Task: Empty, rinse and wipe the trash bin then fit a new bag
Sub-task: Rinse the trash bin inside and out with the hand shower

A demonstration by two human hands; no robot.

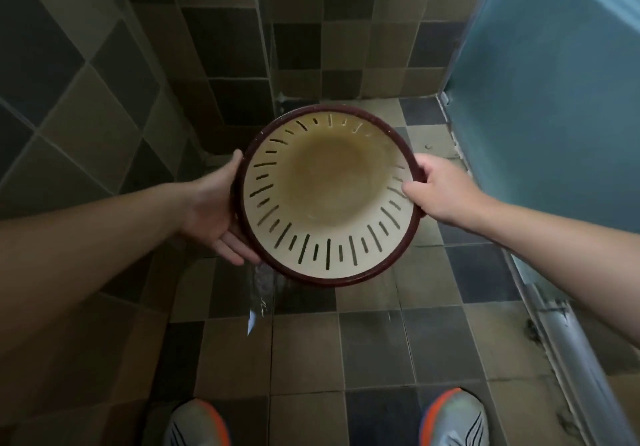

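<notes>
Tiled floor (363,348) below; left hand (214,213) flat under bin (329,199), right hand (440,189) fingers pinching rim.

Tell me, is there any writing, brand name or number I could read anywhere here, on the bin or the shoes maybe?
None can be read.
Trash bin: only slots and a brownish stain inside, no label.
Shoes: dark stripes, no legible brand.
Wall tiles and blue panel: plain.
</notes>
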